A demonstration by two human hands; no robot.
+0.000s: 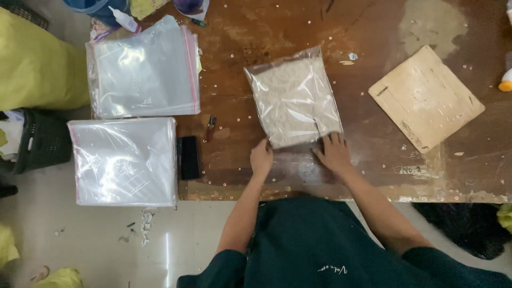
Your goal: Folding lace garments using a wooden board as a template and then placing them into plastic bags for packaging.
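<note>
A single head-worn camera looks almost straight down from above the person's shoulders onto the brown bench, with the person's dark-shirted torso filling the bottom edge and both forearms reaching up into the frame. It sits far enough off to take in the bench's near edge, most of its top and a strip of pale floor on the left. No second view shares the scene.

Clear bag at the fingertips — pale beige fill. Left of hands: black block, clear red-edged sleeves. Right — tan board.
</note>
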